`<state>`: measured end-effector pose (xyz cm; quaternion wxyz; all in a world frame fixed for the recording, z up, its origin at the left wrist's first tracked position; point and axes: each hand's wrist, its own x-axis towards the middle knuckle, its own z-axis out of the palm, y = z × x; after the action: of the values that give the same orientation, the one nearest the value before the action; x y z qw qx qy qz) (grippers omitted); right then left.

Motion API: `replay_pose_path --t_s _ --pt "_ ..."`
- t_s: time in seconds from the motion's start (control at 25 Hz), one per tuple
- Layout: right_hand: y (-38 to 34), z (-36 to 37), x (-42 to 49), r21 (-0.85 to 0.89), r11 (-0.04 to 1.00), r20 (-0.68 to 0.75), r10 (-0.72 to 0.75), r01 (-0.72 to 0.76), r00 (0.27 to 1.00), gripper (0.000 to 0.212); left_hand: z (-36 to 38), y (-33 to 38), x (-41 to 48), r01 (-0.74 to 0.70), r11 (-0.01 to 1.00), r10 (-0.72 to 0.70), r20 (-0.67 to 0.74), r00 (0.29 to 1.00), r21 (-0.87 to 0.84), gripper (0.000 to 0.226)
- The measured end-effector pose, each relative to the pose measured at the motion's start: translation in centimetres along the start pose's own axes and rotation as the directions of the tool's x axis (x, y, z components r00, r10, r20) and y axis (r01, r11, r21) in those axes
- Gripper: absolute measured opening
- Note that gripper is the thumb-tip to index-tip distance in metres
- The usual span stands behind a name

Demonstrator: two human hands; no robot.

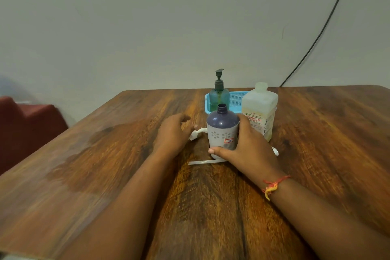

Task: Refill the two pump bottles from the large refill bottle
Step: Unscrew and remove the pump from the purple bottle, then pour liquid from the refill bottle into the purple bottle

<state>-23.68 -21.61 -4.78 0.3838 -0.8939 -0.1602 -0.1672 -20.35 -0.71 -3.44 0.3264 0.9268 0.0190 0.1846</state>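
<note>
Fingers of right hand are wrapped round the purple-and-white bottle, thumb across its lower front, so we read that as a full grip. The bottle stands upright on the table, neck open with no pump on it, and a small red-edged sticker on the front. Left hand sits just left of it, fingers curled and blurred, tips at a small white object; we cannot tell if they pinch it or only touch it. A thin white tube lies flat in front of the bottle and runs under the right hand. A white piece shows on that hand's far side. Behind is the green pump bottle, pump on, at the left end of the blue basket; we cannot tell if it is inside. The large refill bottle is translucent, capped and upright, just right of the held bottle. We also see a thread band on the right wrist and a black cable on the wall.
</note>
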Motion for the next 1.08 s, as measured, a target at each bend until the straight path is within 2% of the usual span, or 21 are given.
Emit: replay_pose_path --t_s 0.12,0.24,0.32,0.52,0.6,0.68,0.8,0.88,1.0,1.08 --pt "-0.2 -0.1 -0.2 -0.016 1.000 -0.010 -0.012 0.012 1.000 0.105 -0.4 1.8 -1.3 -0.159 0.961 0.147 -0.069 0.987 -0.228 0.036" --pt "-0.6 -0.4 -0.4 -0.079 0.996 -0.052 -0.039 0.035 0.998 0.113 -0.3 3.3 -2.7 -0.217 0.886 0.250 0.027 0.968 -0.409 0.062" --pt "-1.0 -0.8 -0.5 -0.174 0.982 -0.109 -0.092 0.072 0.990 0.112 0.1 3.7 -3.0 -0.230 0.870 0.285 0.064 0.957 -0.435 0.074" --pt "-1.4 -2.5 -0.2 -0.382 0.904 -0.239 -0.299 0.194 0.924 0.103 0.5 3.8 -3.0 -0.236 0.835 0.291 0.036 0.956 -0.497 0.071" --pt "-1.0 -3.2 0.1 -0.394 0.884 -0.300 -0.383 0.253 0.873 0.092 0.6 3.8 -3.0 -0.215 0.829 0.257 0.011 0.966 -0.517 0.073" --pt "-0.5 -4.0 0.6 -0.347 0.901 -0.411 -0.396 0.261 0.821 0.080 0.8 3.9 -3.1 -0.215 0.837 0.244 -0.009 0.970 -0.504 0.072" --pt "0.9 -4.9 1.4 -0.268 0.958 -0.581 -0.244 0.101 0.777 0.081 1.2 3.7 -2.9 -0.213 0.852 0.227 -0.029 0.973 -0.479 0.060" --pt "2.2 -5.2 2.0 -0.242 0.969 -0.588 -0.102 -0.054 0.803 0.094 1.4 3.7 -2.7 -0.205 0.857 0.214 -0.036 0.976 -0.474 0.057" --pt "4.0 -5.2 2.7 -0.089 0.977 -0.448 0.135 -0.194 0.884 0.109 1.7 3.8 -2.7 -0.210 0.856 0.217 -0.040 0.975 -0.473 0.053" --pt "4.8 -4.8 3.0 0.081 0.979 -0.312 0.201 -0.185 0.929 0.102 1.7 3.8 -2.7 -0.216 0.849 0.224 -0.043 0.974 -0.483 0.052"
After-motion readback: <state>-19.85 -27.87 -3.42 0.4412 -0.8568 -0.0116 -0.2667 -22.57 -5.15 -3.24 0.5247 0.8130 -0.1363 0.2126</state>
